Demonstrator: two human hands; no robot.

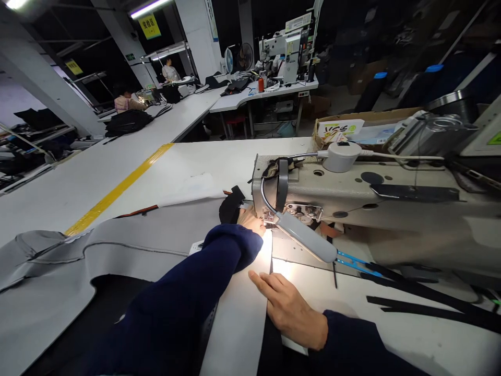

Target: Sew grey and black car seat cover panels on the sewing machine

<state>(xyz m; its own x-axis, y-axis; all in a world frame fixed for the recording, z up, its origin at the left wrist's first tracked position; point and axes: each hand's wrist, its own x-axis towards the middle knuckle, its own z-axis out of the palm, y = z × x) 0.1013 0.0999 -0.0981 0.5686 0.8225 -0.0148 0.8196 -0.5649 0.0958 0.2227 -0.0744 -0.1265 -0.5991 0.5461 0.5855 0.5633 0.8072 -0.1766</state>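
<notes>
A grey fabric panel (pixel 117 250) with a stitched seam lies across the white table and runs under the head of a sewing machine (pixel 352 193). My left hand (pixel 252 220) reaches past its navy sleeve to the needle area and rests on the fabric beside a black piece (pixel 230 204); its fingers are mostly hidden. My right hand (pixel 287 308) lies flat on the fabric strip in front of the needle, fingers stretched out, holding nothing. A small gooseneck lamp (pixel 305 237) lights the spot between both hands.
Black straps (pixel 422 297) and blue-handled tweezers (pixel 356 261) lie right of the needle plate. A cardboard box (pixel 352 128) stands behind the machine. A yellow line (pixel 117 190) crosses the long table. Other people sit at far workstations (pixel 125 102), with another sewing machine (pixel 285 49) behind.
</notes>
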